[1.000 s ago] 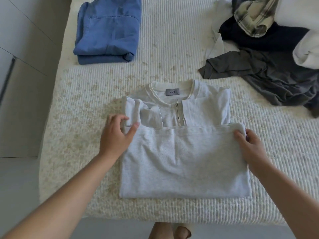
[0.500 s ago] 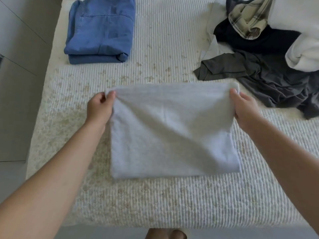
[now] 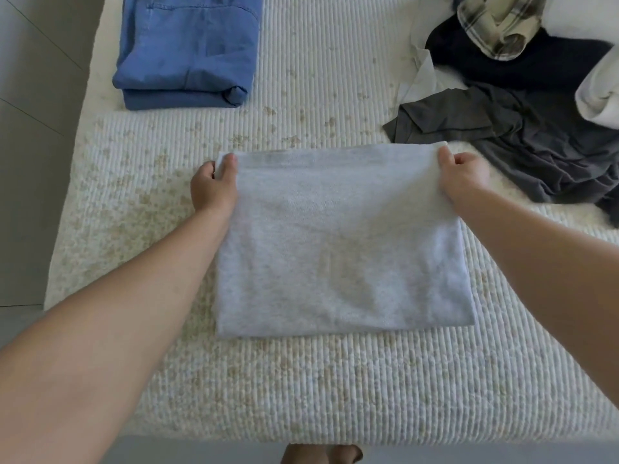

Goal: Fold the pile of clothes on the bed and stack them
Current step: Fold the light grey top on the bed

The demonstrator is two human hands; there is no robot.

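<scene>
- Grey top (image 3: 338, 242) lies folded into a rectangle at the near middle of the bed (image 3: 301, 390), its far edge lifted slightly off the cover.
- Left hand (image 3: 214, 187) pinches the far-left corner, thumb on top and fingers curled under the cloth.
- Right hand (image 3: 464, 175) pinches the far-right corner the same way; its fingertips are hidden behind the fabric.
- Judgement: the fold is closing. To finish well, lay the far edge down square with the layers beneath, keep the corners level, then smooth outward before letting go.
- Folded blue garment (image 3: 189, 51) sits far left, well apart; likely the start of the stack.
- Unfolded pile (image 3: 536, 105) lies far right: dark grey, navy, plaid and white pieces, its near edge close to the right hand.
- No brand, label or writing is readable.
</scene>
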